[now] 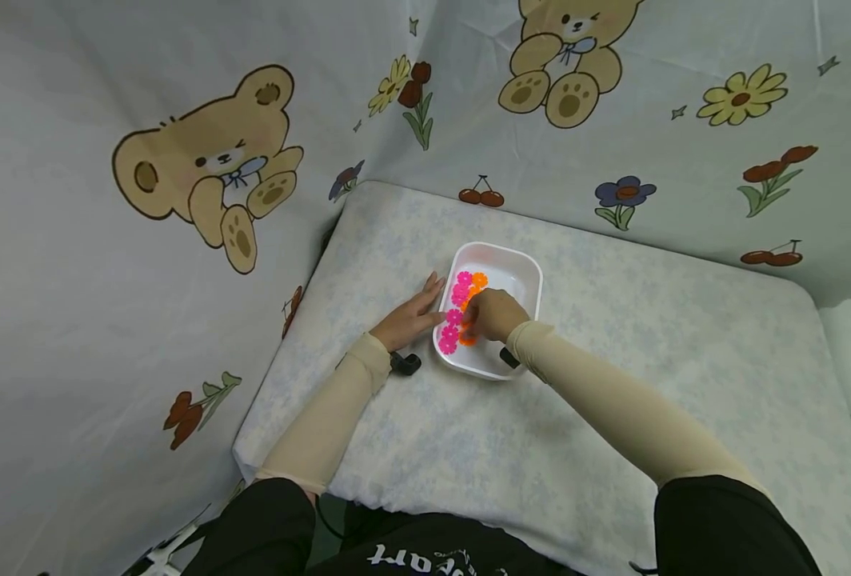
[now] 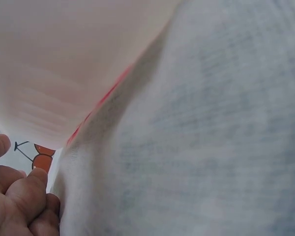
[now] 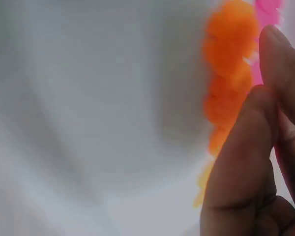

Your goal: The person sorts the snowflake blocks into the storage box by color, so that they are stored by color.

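Note:
A white rounded tray (image 1: 515,268) lies on the cloth, with a column of pink flower-shaped pieces (image 1: 449,339) along its left side. Orange flower-shaped pieces (image 3: 229,39) form a second column beside the pink ones, partly covered by the right hand in the head view. My left hand (image 1: 411,318) rests against the tray's left edge, fingers extended and thumb over the rim near the pink pieces. My right hand (image 1: 497,314) reaches into the tray with fingers bent. In the right wrist view its thumb and index fingertips meet beside the orange column; whether a piece is between them is hidden.
A pale blue-white cloth (image 1: 649,320) covers the table. A curtain (image 1: 469,96) printed with bears and flowers hangs behind and to the left. Dark wrist cameras sit at both wrists, one near the tray's lower left corner, the other over its right part.

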Available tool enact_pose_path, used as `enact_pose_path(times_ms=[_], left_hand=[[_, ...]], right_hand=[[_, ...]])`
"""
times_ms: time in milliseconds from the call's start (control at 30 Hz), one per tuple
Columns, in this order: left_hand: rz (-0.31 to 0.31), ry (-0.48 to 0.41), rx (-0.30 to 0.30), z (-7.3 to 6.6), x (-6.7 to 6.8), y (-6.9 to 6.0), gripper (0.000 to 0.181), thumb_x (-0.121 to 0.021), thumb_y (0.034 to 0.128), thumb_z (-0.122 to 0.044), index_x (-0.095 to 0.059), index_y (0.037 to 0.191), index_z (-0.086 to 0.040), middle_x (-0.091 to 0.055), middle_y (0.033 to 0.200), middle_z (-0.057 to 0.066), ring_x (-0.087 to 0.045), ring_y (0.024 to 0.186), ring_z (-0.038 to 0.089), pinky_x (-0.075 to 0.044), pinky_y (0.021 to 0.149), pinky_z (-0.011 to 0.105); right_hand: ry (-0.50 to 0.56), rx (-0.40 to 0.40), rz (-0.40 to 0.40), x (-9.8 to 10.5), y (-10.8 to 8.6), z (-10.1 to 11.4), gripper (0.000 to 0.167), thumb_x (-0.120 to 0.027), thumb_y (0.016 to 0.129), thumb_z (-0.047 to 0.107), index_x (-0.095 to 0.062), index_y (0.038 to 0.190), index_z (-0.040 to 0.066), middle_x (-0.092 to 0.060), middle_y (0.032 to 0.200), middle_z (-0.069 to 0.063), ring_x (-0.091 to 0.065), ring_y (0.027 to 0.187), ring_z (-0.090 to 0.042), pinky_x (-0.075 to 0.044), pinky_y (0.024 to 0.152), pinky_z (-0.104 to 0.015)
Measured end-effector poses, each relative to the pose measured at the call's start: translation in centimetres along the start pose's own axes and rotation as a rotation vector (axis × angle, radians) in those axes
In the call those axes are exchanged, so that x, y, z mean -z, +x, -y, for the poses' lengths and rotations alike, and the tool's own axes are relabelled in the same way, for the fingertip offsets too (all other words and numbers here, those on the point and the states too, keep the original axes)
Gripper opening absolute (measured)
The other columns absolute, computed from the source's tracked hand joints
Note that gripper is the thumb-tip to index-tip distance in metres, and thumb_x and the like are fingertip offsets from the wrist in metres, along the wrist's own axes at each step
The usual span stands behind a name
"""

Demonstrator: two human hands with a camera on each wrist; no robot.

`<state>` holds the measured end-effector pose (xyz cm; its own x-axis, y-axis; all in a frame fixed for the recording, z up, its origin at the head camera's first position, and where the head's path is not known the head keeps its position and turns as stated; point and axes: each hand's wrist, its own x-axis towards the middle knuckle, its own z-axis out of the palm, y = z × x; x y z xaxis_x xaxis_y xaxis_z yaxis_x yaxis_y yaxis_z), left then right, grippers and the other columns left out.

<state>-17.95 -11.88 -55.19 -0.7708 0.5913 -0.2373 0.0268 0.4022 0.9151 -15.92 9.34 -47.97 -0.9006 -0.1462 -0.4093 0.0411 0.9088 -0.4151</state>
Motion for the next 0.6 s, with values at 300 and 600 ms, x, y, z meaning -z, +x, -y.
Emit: enact_pose_path(times_ms=[300, 600], left_hand=[[0.023, -0.007, 0.021, -0.3, -1.2, 0.7, 0.074, -0.051, 0.1037, -0.046, -0.012, 0.166, -0.044, 0.005, 0.173, -0.025, -0.005, 0.164, 0.016, -0.014, 0.132, 0.051], [0.014, -0.019, 0.014, 0.1, -0.2, 0.3, 0.073, -0.051, 0.1053, -0.044, -0.011, 0.167, -0.043, 0.007, 0.173, -0.025, -0.001, 0.164, 0.016, -0.012, 0.132, 0.052]], right_hand=[[0.128, -0.102, -0.033, 5.2, -6.1, -4.4, 0.019, -0.082, 0.091, 0.026, -0.077, 0.102, 0.011, -0.074, 0.099, -0.007, -0.063, 0.092, -0.026, -0.052, 0.081, -0.037], [0.146, -0.203, -0.002, 4.3, -11.8, -14.8, 0.028, -0.075, 0.096, 0.032, -0.076, 0.114, 0.011, -0.076, 0.106, -0.007, -0.067, 0.099, -0.026, -0.053, 0.086, -0.044]])
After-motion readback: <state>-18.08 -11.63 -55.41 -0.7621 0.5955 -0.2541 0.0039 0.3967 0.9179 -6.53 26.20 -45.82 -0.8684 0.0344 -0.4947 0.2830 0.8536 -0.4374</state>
